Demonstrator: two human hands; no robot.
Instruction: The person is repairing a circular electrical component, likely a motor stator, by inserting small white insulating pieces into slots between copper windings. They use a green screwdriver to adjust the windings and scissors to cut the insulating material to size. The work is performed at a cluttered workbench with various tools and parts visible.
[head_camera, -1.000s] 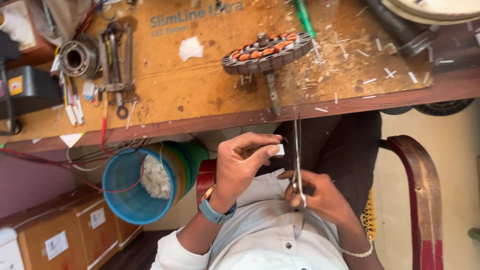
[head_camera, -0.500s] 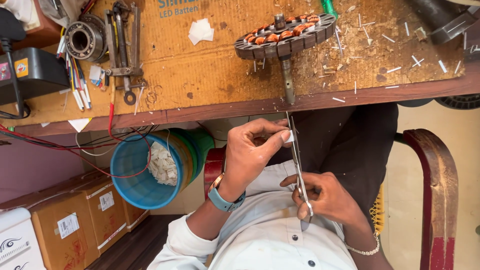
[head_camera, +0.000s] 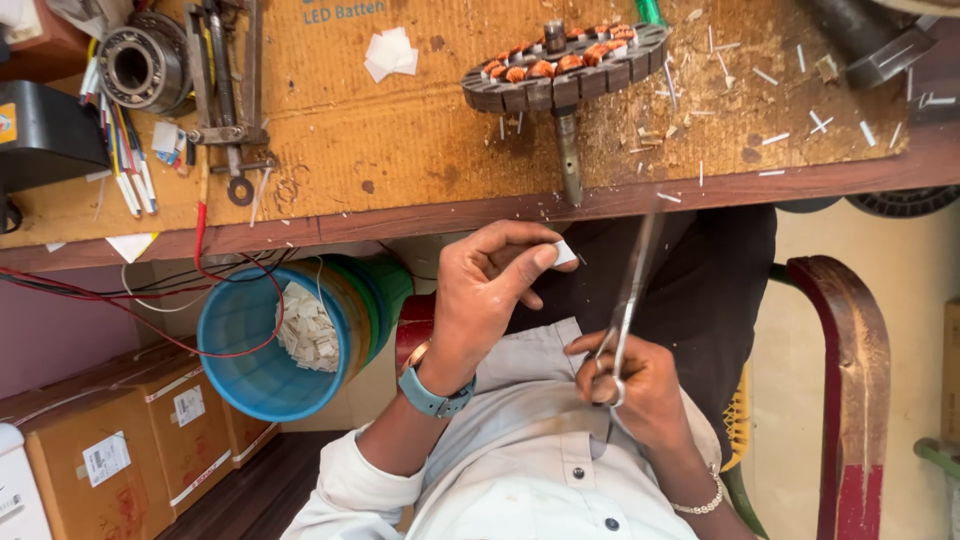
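Fingers (head_camera: 535, 258) of left hand (head_camera: 480, 300) pinched on small white paper slip (head_camera: 565, 253) (below bench edge); right hand (head_camera: 625, 385) clamped round scissors (head_camera: 628, 300), blades pointing toward wound stator (head_camera: 565, 65)

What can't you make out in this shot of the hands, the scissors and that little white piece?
All in the head view:
- scissors: blades motion-blurred, so open or closed is unclear.
- white piece: tiny, partly covered by the left hand fingertips.
- Scissor handles: hidden inside the right hand grip.
- dark metal tube: cut off by the top edge.
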